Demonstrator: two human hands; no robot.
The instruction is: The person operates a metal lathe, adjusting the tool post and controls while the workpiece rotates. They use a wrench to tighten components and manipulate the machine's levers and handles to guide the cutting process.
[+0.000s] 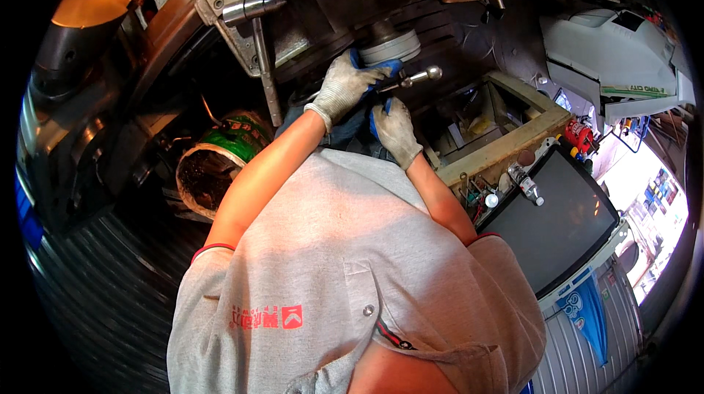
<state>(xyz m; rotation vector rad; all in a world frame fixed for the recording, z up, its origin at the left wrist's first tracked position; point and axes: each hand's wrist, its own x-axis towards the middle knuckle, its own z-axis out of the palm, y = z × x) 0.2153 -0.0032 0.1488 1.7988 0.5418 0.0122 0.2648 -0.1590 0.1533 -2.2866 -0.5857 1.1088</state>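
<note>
My left hand, in a grey knit glove with a blue palm, is closed around the base of a steel lever with a ball knob. The lever sits just under a round grey machine part. My right hand, in the same kind of glove, lies right below the lever, fingertips against its base. Whether it grips anything is hidden. Both bare forearms reach up from my grey shirt, which fills the lower middle of the view.
A bucket with a green band holds dark debris at the left. An open wooden box stands at the right, with a dark screen and a small red extinguisher beyond. A steel machine handle projects above. Ribbed metal flooring lies lower left.
</note>
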